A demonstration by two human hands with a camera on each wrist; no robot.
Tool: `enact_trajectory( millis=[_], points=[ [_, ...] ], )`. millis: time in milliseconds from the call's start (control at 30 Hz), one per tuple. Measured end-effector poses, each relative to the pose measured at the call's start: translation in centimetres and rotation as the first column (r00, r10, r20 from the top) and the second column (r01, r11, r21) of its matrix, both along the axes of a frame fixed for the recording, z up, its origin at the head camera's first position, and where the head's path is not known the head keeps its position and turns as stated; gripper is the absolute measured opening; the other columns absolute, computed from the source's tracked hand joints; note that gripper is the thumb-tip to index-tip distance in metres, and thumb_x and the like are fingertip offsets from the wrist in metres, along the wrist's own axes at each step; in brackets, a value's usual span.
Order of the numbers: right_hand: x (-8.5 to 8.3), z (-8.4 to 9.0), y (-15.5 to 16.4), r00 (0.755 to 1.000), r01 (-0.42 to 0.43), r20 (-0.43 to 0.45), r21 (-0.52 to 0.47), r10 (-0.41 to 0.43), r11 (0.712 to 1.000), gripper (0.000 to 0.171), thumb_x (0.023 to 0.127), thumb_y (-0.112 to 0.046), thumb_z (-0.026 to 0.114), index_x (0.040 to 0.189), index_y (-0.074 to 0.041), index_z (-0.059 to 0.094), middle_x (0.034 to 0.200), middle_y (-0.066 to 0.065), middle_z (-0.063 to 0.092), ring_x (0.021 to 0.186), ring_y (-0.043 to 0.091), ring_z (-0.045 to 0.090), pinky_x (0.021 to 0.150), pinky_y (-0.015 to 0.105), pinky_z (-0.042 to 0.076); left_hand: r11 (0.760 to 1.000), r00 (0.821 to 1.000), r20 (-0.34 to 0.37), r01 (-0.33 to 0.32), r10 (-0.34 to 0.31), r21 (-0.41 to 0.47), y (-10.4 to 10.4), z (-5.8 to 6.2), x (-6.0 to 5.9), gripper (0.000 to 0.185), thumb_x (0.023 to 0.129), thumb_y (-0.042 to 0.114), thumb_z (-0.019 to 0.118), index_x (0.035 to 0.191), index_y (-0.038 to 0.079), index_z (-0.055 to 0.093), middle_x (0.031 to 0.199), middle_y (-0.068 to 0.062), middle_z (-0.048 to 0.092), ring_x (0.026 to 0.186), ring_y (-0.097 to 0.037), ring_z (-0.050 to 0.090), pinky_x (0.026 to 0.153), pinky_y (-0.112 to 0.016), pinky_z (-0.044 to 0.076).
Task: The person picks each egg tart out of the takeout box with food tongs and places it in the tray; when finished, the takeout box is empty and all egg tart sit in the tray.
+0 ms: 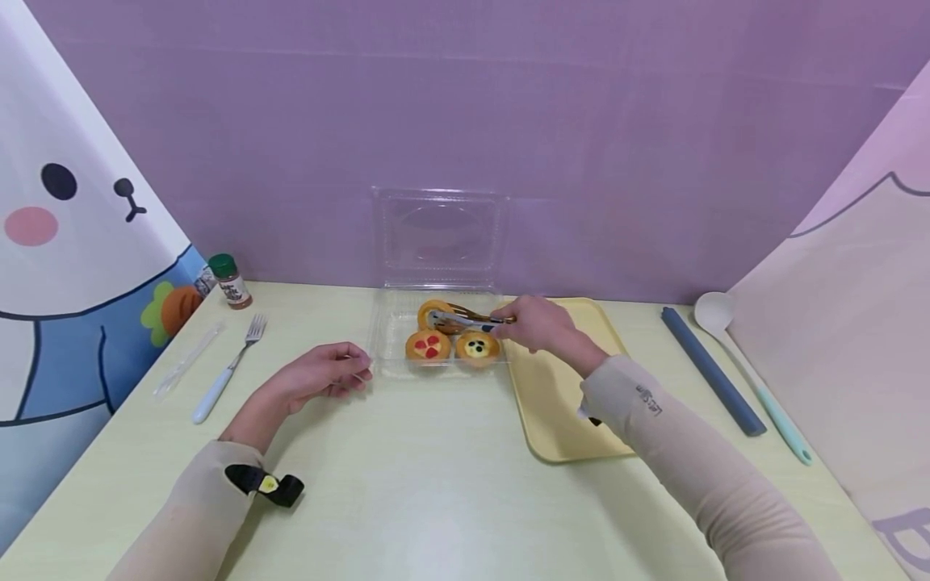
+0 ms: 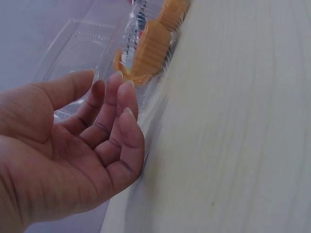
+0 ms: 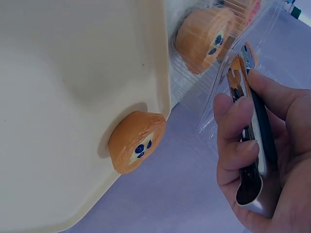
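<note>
My right hand (image 1: 539, 324) grips metal tongs (image 3: 252, 141), whose tips are at the back tart (image 1: 430, 310) inside a clear plastic container (image 1: 392, 311). In front of it in the container sit a tart with red fruit (image 1: 428, 345) and a tart with dark berries (image 1: 477, 347). At the container's front left corner, my left hand (image 1: 323, 373) pinches the rim between thumb and forefinger, its other fingers loosely bent. Another berry tart (image 3: 137, 142) stands on the yellow tray (image 1: 559, 403) near its edge; my right hand and arm hide it in the head view.
The container's clear lid (image 1: 443, 238) stands raised behind it. To the left are a spice jar (image 1: 231, 282), a fork (image 1: 231, 369) and a thin clear-wrapped item (image 1: 189, 360). On the right lie a dark blue bar (image 1: 712, 371) and a large spoon (image 1: 751, 375).
</note>
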State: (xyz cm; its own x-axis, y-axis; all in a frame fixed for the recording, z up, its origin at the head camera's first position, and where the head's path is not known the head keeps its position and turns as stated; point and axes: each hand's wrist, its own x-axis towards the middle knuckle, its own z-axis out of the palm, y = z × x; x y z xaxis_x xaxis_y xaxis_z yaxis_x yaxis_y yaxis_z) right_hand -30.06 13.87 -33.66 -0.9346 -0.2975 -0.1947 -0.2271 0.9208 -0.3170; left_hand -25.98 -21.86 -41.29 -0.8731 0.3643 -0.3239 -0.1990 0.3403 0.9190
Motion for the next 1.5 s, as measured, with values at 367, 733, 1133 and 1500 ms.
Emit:
enact_trajectory(
  millis=[367,733,1133,1500],
  points=[
    [-0.1,-0.3,1.0,0.999,0.015,-0.037,-0.047,-0.017,0.999,0.041,0.096,-0.042,0.064,0.136,-0.03,0.063,0.082,0.008,0.076,0.06,0.027,0.069,0.042,0.028,0.033,1.0,1.0,-0.008,0.012,-0.012,0.006,-0.1,0.0,-0.1,0.037,0.104,0.03,0.055,0.121,-0.002,0.053,0.1,-0.003,0.066,0.089,-0.015,0.064,0.075,-0.029,0.053],
    [0.4,0.0,1.7,0.996,0.042,-0.077,-0.102,-0.05,0.994,0.042,0.095,-0.042,0.066,0.135,-0.029,0.065,0.061,0.003,0.064,0.065,0.03,0.072,0.044,0.029,0.039,1.0,1.0,-0.011,0.014,-0.014,0.012,-0.2,0.0,0.1,0.039,0.104,0.03,0.055,0.122,-0.004,0.052,0.099,-0.001,0.066,0.088,-0.015,0.064,0.075,-0.029,0.053],
    [0.8,0.7,1.9,0.994,0.06,-0.08,-0.15,-0.072,0.987,0.042,0.095,-0.043,0.067,0.134,-0.028,0.065,0.062,-0.001,0.065,0.049,0.016,0.063,0.043,0.029,0.036,1.0,1.0,-0.019,0.023,-0.023,0.01,-0.1,0.1,0.1,0.036,0.104,0.03,0.055,0.12,-0.003,0.053,0.099,-0.002,0.066,0.087,-0.014,0.064,0.074,-0.028,0.052],
    [1.1,0.7,2.5,0.99,0.061,-0.11,-0.195,-0.083,0.979,0.041,0.094,-0.042,0.067,0.133,-0.028,0.066,0.06,-0.002,0.063,0.054,0.024,0.066,0.044,0.031,0.037,1.0,1.0,-0.023,0.021,-0.021,0.011,-0.2,-0.1,0.1,0.039,0.104,0.031,0.056,0.121,-0.003,0.053,0.1,-0.002,0.066,0.088,-0.014,0.064,0.073,-0.029,0.052]
  ],
)
